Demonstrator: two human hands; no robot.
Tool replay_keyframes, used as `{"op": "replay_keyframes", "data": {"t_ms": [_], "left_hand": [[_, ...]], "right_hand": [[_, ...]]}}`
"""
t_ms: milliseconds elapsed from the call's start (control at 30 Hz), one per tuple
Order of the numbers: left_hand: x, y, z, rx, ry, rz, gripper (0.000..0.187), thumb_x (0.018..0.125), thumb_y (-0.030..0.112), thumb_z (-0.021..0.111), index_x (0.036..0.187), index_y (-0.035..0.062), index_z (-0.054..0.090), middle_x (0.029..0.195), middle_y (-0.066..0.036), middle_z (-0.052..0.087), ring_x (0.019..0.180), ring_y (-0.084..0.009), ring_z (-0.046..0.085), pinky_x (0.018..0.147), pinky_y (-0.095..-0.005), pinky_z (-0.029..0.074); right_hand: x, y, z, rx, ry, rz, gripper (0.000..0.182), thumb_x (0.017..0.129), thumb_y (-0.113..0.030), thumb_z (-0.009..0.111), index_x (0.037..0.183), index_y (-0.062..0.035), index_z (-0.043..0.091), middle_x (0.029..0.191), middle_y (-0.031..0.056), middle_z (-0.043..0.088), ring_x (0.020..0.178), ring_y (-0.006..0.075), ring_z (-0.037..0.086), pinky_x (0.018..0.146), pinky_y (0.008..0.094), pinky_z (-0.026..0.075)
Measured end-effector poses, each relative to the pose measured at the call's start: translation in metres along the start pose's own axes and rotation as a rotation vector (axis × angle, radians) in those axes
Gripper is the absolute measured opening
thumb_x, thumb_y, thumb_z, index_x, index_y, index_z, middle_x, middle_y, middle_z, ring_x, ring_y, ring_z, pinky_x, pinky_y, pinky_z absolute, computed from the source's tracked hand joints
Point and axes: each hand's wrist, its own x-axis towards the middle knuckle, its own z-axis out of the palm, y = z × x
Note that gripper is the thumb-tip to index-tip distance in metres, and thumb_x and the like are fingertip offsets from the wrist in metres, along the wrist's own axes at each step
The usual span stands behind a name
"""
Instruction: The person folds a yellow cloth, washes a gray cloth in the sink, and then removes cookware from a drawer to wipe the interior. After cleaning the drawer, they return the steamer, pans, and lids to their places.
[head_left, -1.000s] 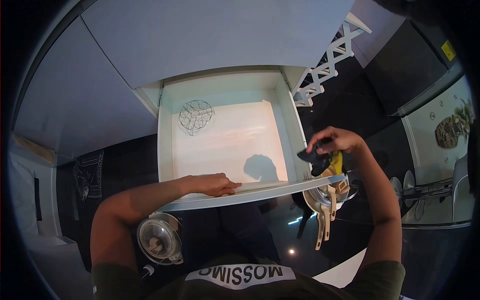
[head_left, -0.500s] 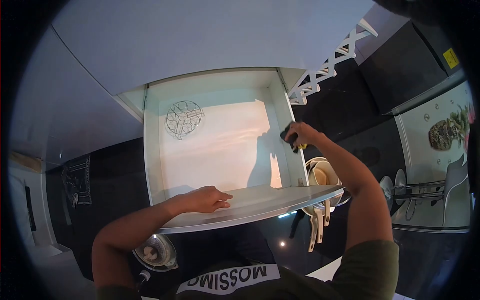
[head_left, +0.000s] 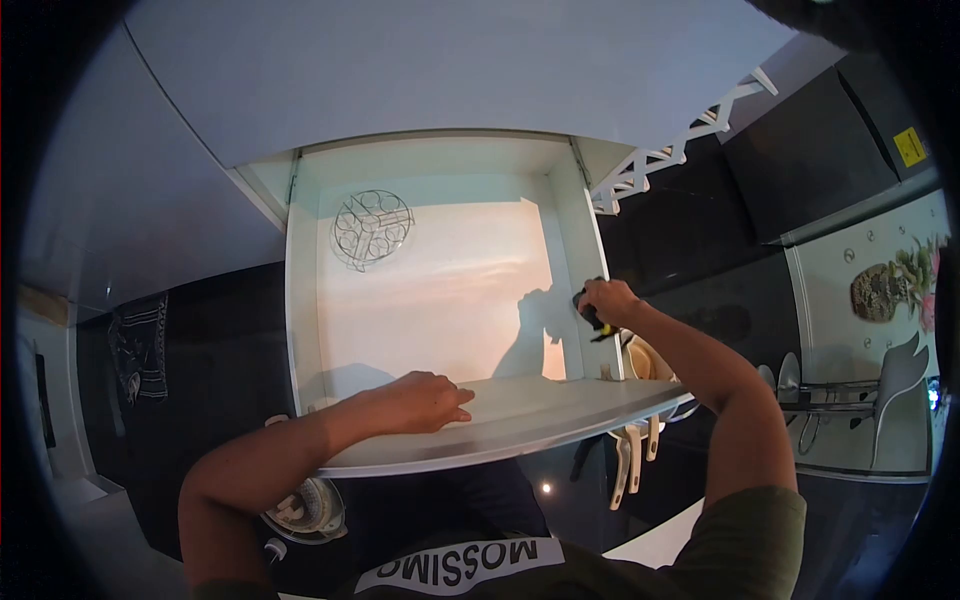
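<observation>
A white drawer (head_left: pixel 440 290) is pulled out in front of me. My right hand (head_left: pixel 609 303) is closed on a small black and yellow cloth (head_left: pixel 598 318), pressed against the drawer's right side wall. The cloth is bunched up, and part of it is hidden by the fingers. My left hand (head_left: pixel 425 402) is at the drawer front (head_left: pixel 540 418), forearm crossing its top edge, with nothing seen in it. Its fingers are loosely bent, with thumb and forefinger a little apart. Inside the drawer, a round wire rack (head_left: pixel 372 228) lies at the back left.
Cream-handled pans (head_left: pixel 630 455) stand below the drawer's right front corner. A pot with a strainer (head_left: pixel 305 510) is at the lower left. A white lattice rack (head_left: pixel 660 158) is at the upper right. A dark striped cloth (head_left: pixel 140 345) lies at left.
My right hand has moved with the cloth along the drawer's right wall toward the front. My left hand stays at the drawer front. The view has shifted slightly.
</observation>
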Motion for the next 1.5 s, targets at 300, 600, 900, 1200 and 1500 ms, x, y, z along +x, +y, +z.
{"op": "replay_keyframes", "data": {"t_ms": [300, 600, 900, 1200, 1500], "left_hand": [[-0.008, -0.011, 0.006, -0.074, -0.233, -0.142, 0.037, 0.09, 0.017, 0.049, 0.124, 0.004, 0.048, 0.097, -0.018, 0.063, 0.088, -0.0345, 0.062, 0.079, -0.0434, 0.048], [-0.008, -0.006, 0.0, -0.303, -0.183, -0.228, 0.045, 0.097, 0.032, 0.026, 0.095, -0.0019, 0.056, 0.08, -0.023, 0.059, 0.079, -0.0391, 0.057, 0.081, -0.0451, 0.044], [-0.004, -0.019, 0.021, 0.023, -0.128, -0.042, 0.037, 0.094, 0.025, 0.04, 0.117, -0.0028, 0.049, 0.078, -0.018, 0.062, 0.074, -0.0368, 0.061, 0.066, -0.0441, 0.049], [-0.007, 0.005, -0.005, 0.19, -0.013, -0.058, 0.05, 0.089, 0.03, 0.051, 0.124, -0.0048, 0.043, 0.089, -0.022, 0.062, 0.079, -0.0356, 0.062, 0.067, -0.0427, 0.05], [-0.086, 0.058, -0.029, 0.401, 0.563, -0.046, 0.043, 0.089, 0.023, 0.052, 0.121, -0.004, 0.044, 0.101, -0.021, 0.06, 0.086, -0.034, 0.06, 0.072, -0.0402, 0.05]], "right_hand": [[0.167, 0.074, -0.046, -0.465, 0.352, 0.252, 0.022, 0.082, -0.023, 0.05, 0.093, -0.0136, 0.066, 0.106, 0.0072, 0.056, 0.102, 0.0296, 0.046, 0.085, 0.0425, 0.041], [0.202, 0.108, -0.051, -0.709, 0.46, 0.087, 0.016, 0.075, -0.026, 0.055, 0.074, -0.0155, 0.068, 0.089, 0.0017, 0.06, 0.105, 0.0222, 0.045, 0.09, 0.0388, 0.035], [0.057, 0.039, 0.02, -0.584, 0.084, -0.3, 0.013, 0.077, -0.031, 0.055, 0.075, -0.0293, 0.068, 0.087, -0.0031, 0.062, 0.1, 0.0213, 0.046, 0.09, 0.0409, 0.032], [-0.027, 0.011, -0.015, 0.29, 0.377, 0.054, 0.032, 0.058, 0.004, 0.068, 0.083, -0.0144, 0.061, 0.098, 0.0068, 0.047, 0.096, 0.0286, 0.052, 0.077, 0.0352, 0.048], [-0.052, 0.01, 0.017, 0.32, -0.3, -0.347, 0.044, 0.049, -0.016, 0.083, 0.09, -0.0272, 0.071, 0.09, 0.0064, 0.059, 0.088, 0.0256, 0.058, 0.075, 0.0349, 0.048]]}}
